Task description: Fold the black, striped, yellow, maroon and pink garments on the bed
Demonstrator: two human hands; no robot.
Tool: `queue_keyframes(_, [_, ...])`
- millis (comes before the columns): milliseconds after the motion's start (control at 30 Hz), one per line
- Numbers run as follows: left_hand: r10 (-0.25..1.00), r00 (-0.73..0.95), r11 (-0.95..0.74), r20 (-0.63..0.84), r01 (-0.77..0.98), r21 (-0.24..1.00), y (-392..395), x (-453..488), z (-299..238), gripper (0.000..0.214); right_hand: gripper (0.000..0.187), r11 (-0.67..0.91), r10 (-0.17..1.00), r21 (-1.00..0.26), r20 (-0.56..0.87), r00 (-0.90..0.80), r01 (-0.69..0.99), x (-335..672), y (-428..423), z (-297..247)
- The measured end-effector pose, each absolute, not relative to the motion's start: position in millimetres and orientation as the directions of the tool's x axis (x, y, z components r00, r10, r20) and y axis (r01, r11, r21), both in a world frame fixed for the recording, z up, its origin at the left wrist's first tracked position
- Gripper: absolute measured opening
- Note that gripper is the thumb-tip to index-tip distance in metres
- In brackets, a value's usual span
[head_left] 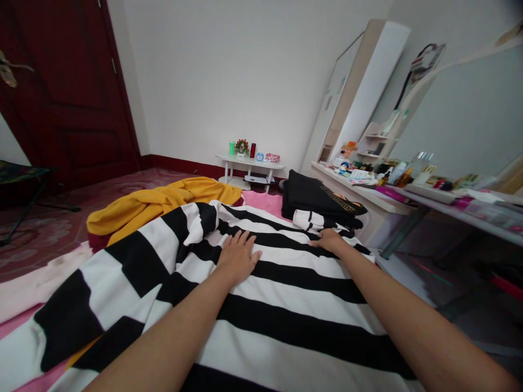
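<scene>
A black-and-white striped long-sleeved top (286,310) lies spread in front of me, and one sleeve (134,256) stretches out to the left. Flat on the top near its far end rests my left hand (239,256), fingers spread, with nothing gripped. My right hand (328,241) is at the top's far right side, its fingers closed on the striped cloth beside the other sleeve (308,220), which is folded inward. The fingertips of that hand are partly hidden.
A yellow garment (163,204) lies beyond the left sleeve. Folded black clothing (314,196) is stacked at the far right. A pale pink garment (44,277) lies at left. A cluttered dressing table (384,198) borders the right side; a small white table (249,160) stands by the wall.
</scene>
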State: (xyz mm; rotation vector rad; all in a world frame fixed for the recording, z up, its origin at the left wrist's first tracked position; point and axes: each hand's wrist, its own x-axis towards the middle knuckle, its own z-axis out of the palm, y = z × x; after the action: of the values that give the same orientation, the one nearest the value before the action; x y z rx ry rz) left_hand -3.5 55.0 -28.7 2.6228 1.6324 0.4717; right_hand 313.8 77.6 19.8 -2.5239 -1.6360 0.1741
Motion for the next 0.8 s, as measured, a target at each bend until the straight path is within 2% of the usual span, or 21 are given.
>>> queue_keyframes(67, [0.879,0.408,-0.454,0.245,0.874,0.174,55,-4,-28,0.058,0.042,-0.445,0.887,-0.209,0.032,0.460,0.871,323,80,22])
queue_keyframes(200, [0.873,0.413,-0.464,0.258,0.867,0.183,55,-4,-28,0.055,0.037,-0.566,0.736,-0.276,0.254,0.627,0.777,333,80,15])
queue_keyframes(267, [0.871,0.414,-0.467,0.264,0.864,0.187,55,-4,-29,0.055,0.036,-0.573,0.736,-0.223,0.282,0.615,0.789,331,81,4])
queue_keyframes(433, [0.873,0.413,-0.465,0.258,0.865,0.188,55,-4,-28,0.056,0.038,-0.586,0.767,-0.122,0.238,0.596,0.801,305,84,-6])
queue_keyframes(500, [0.874,0.414,-0.464,0.255,0.866,0.186,55,-3,-28,0.056,0.036,-0.591,0.754,-0.087,0.294,0.587,0.802,286,82,0])
queue_keyframes(567, [0.874,0.415,-0.465,0.253,0.866,0.185,55,-3,-27,0.057,0.038,-0.525,0.753,-0.085,0.416,0.509,0.847,265,78,5])
queue_keyframes(633, [0.872,0.418,-0.467,0.253,0.865,0.183,54,-4,-27,0.056,0.037,-0.353,0.778,-0.104,0.519,0.354,0.930,247,73,1])
queue_keyframes(733, [0.866,0.418,-0.474,0.276,0.862,0.180,50,-3,-25,0.054,0.028,-0.044,0.855,-0.209,0.498,0.145,0.977,235,71,-15])
queue_keyframes(800, [0.856,0.410,-0.478,0.314,0.859,0.183,48,-2,-21,0.049,0.023,0.052,0.880,-0.345,0.459,0.120,0.937,239,73,-27])
